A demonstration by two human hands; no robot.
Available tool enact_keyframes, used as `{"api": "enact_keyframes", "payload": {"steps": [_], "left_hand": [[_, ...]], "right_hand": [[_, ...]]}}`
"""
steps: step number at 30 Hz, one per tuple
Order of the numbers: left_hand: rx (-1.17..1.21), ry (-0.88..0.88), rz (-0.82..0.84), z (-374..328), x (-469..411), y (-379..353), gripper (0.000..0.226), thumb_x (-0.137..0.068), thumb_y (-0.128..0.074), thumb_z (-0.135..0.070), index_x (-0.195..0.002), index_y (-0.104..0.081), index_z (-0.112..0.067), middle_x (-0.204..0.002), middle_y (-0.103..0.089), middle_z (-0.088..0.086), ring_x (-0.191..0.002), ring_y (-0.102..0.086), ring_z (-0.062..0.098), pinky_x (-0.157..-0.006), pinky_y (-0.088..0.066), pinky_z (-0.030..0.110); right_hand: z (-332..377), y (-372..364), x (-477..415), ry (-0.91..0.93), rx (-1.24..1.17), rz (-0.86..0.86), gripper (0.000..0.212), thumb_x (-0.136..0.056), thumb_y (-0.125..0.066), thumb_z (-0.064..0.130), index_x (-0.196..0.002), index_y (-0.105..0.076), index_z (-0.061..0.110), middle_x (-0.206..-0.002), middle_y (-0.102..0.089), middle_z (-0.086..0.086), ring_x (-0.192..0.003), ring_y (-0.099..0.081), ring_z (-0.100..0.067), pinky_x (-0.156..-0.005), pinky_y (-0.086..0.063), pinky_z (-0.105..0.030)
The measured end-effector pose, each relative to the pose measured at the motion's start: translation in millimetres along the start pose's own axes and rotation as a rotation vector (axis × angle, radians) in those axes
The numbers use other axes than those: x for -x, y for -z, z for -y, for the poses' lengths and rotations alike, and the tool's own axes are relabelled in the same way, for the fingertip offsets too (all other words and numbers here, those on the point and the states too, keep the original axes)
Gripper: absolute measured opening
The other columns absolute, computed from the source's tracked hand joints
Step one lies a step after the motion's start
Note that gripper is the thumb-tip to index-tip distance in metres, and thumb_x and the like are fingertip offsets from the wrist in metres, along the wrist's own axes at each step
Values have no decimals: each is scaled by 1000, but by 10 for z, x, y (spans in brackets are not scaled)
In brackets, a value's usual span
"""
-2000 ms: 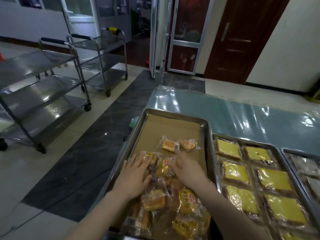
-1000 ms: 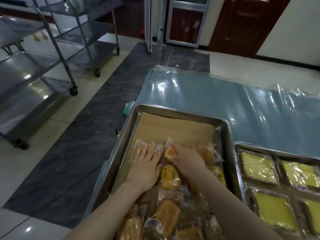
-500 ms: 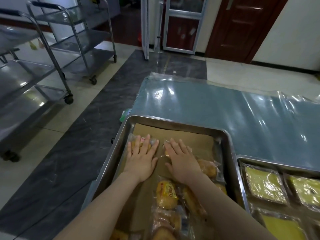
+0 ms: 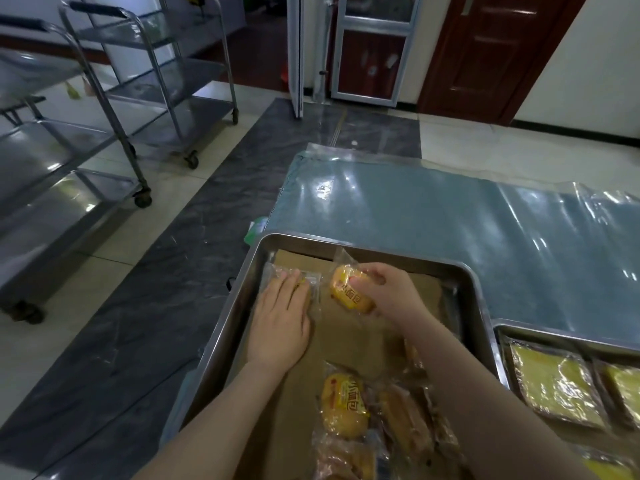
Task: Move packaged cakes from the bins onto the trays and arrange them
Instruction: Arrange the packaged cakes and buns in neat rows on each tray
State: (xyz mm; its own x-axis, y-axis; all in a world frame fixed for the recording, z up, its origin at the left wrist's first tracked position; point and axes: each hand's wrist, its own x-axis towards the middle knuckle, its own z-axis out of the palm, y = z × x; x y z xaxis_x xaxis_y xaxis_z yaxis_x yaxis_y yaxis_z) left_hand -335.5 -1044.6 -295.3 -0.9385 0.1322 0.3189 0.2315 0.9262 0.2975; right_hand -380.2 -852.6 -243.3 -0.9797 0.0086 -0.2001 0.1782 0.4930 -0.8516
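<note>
A steel tray lined with brown paper sits at the table's left end. My left hand lies flat with straight fingers on a clear-wrapped cake in the tray's far-left corner. My right hand grips a yellow wrapped cake just right of it, tilted and lifted a little off the paper. Several more wrapped cakes lie in a loose pile at the near end of the tray.
A second steel tray on the right holds flat yellow packaged cakes in rows. The table is covered in shiny plastic film. Two steel trolleys stand on the floor at the left. A green packet lies by the table's left edge.
Both hands slid cakes from the pile to the tray's far end. My right hand went from pressing flat to gripping and lifting a yellow cake; my left hand stays flat on its cake.
</note>
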Motion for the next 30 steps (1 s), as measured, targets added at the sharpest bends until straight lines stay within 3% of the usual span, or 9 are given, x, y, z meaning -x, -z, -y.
{"api": "enact_keyframes", "payload": {"steps": [4, 9, 11, 14, 20, 23, 26, 28, 30], "left_hand": [[8, 8, 18, -9, -16, -21, 36, -92, -53, -20, -127, -57, -16, -134, -54, 6, -131, -42, 22, -114, -26, 41], [-12, 16, 55, 1, -31, -35, 41, -97, -41, -26, -137, -48, -20, -144, -44, 2, -140, -28, 20, -117, -7, 36], [-35, 24, 79, 10, -30, -46, 46, -98, -33, -31, -143, -39, -23, -151, -34, 1, -144, -17, 19, -117, 0, 37], [-98, 33, 147, 34, -45, -85, 53, -98, -16, -40, -149, -11, -27, -158, -7, 0, -144, 9, 18, -115, 11, 37], [-124, 28, 261, 52, -97, -130, 66, -95, -11, -52, -142, 29, -30, -152, 30, 4, -135, 36, 22, -110, 20, 40], [-129, 27, 204, 3, -75, -67, 69, -94, -26, -42, -149, 10, -25, -157, 15, 9, -143, 20, 27, -115, 7, 44], [-93, 28, 33, -46, -5, -7, 60, -84, -57, -26, -141, -41, -17, -142, -43, 12, -128, -42, 33, -100, -40, 47], [-94, 62, 19, -35, 11, -8, 51, -85, -58, -27, -134, -49, -20, -130, -53, 8, -115, -51, 27, -88, -47, 42], [-113, 88, 61, -31, -11, -13, 48, -90, -51, -31, -136, -48, -22, -135, -51, 7, -119, -48, 26, -92, -46, 42]], "right_hand": [[-86, 31, -42, -23, 127, 0, 37, -85, -69, 36, -121, -59, 28, -103, -60, 14, -84, -59, -4, -60, -49, -16], [-132, -32, -57, 70, 367, -64, 31, -92, -61, 27, -123, -60, 27, -103, -63, 12, -95, -60, -9, -72, -46, -20], [-121, -53, -49, 121, 518, -153, 36, -94, -57, 24, -129, -55, 31, -119, -62, 7, -111, -56, -16, -86, -49, -31], [-92, -104, -4, 202, 703, -228, 51, -94, -54, 30, -142, -39, 32, -146, -41, 4, -136, -32, -27, -109, -34, -45], [-239, -371, 73, 214, 921, 98, 61, -102, -30, 39, -153, 1, 25, -161, 7, -8, -145, 14, -35, -111, 7, -47], [-257, -393, 0, 258, 939, 63, 63, -103, -30, 36, -152, 6, 25, -159, 16, -9, -142, 21, -36, -107, 11, -46], [-258, -438, -73, 297, 927, 21, 63, -103, -30, 35, -152, 8, 27, -159, 18, -8, -140, 27, -35, -108, 14, -46], [-257, -474, -92, 314, 916, 16, 64, -102, -32, 34, -151, 10, 28, -159, 20, -7, -136, 33, -32, -108, 17, -46], [-250, -463, -82, 329, 887, 35, 67, -102, -35, 34, -151, 9, 28, -158, 22, -5, -134, 36, -28, -108, 17, -46]]}}
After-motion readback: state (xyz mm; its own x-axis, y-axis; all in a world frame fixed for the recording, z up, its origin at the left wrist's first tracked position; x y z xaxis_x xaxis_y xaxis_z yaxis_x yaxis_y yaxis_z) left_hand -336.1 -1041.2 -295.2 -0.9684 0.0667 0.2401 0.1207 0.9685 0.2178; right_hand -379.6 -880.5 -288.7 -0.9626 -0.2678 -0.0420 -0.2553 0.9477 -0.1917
